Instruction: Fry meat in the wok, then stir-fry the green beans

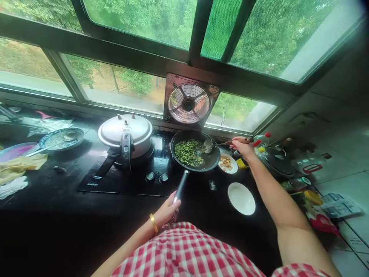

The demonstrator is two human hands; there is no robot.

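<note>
A black frying pan [211, 161] with chopped green vegetables [188, 152] sits on the right burner of a black stove [135, 177]. My left hand [168, 211], with a gold bangle at the wrist, is wrapped round the end of the pan's long handle [181, 186]. My right hand [242, 146] grips a wooden-handled spatula [208, 145], whose metal blade rests in the pan at the right side of the greens.
A pressure cooker [125, 132] stands on the left burner. A small dish of food [227, 163] and an empty white plate [241, 198] lie right of the pan. An exhaust fan [188, 103] is set in the window. Plates and cloths crowd the left counter, bottles and packets the right.
</note>
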